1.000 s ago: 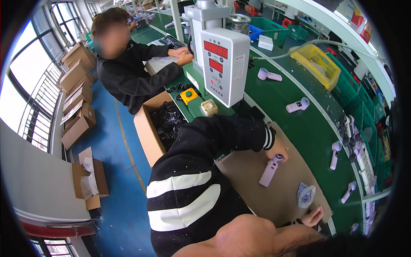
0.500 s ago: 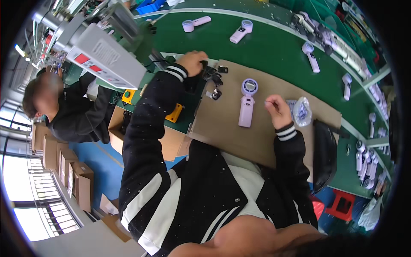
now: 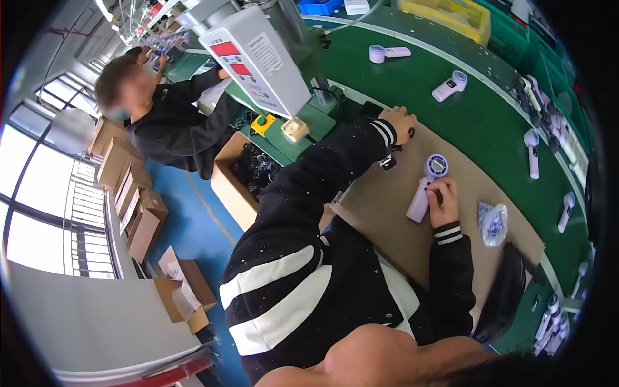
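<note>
A pale purple handheld fan lies on the brown cardboard sheet in front of me, its round head pointing away. My right hand is at the fan's neck, thumb and fingertips pinched together. Whatever is between those fingertips is too small to make out. Farther off and to the left, my left hand reaches to the cardboard's far edge with curled fingers. A small black part shows at its fingertips. Just below that hand lie more small black parts, partly covered by my wrist.
Right of the fan lies a clear plastic bag with purple pieces, near a black pouch. More fans lie on the green surface beyond. A grey machine box overhangs at left, near a carton of black parts and a co-worker.
My right hand has moved left onto the fan's neck, and the fan's handle now slants. My left hand has shifted over the black parts. The whole view has swung left.
</note>
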A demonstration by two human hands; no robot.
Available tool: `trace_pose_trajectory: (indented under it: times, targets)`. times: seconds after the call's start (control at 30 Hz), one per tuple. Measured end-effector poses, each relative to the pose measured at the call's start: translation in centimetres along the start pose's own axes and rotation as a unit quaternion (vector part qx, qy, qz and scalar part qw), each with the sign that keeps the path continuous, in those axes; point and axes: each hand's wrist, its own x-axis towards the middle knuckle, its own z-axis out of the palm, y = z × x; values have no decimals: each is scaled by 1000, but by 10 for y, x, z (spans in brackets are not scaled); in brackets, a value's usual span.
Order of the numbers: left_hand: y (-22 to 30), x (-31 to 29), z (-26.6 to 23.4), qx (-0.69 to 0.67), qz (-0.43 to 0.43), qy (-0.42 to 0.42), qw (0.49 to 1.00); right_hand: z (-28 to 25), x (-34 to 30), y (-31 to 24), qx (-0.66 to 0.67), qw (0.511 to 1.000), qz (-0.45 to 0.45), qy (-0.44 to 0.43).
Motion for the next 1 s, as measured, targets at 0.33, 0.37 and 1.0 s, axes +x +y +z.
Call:
trace_pose_trajectory:
  times: [0.33,0.37,1.0]
  targets:
    - [31,-31,-13,-209,56,127,968,8,-3,0,-67,996,49,38]
    - [36,-39,-25,-244,56,114,961,10,-1,3,-71,995,60,43]
    - [102,-109,-4,-742,-41,98,662,2,6,-15,157,970,145,118]
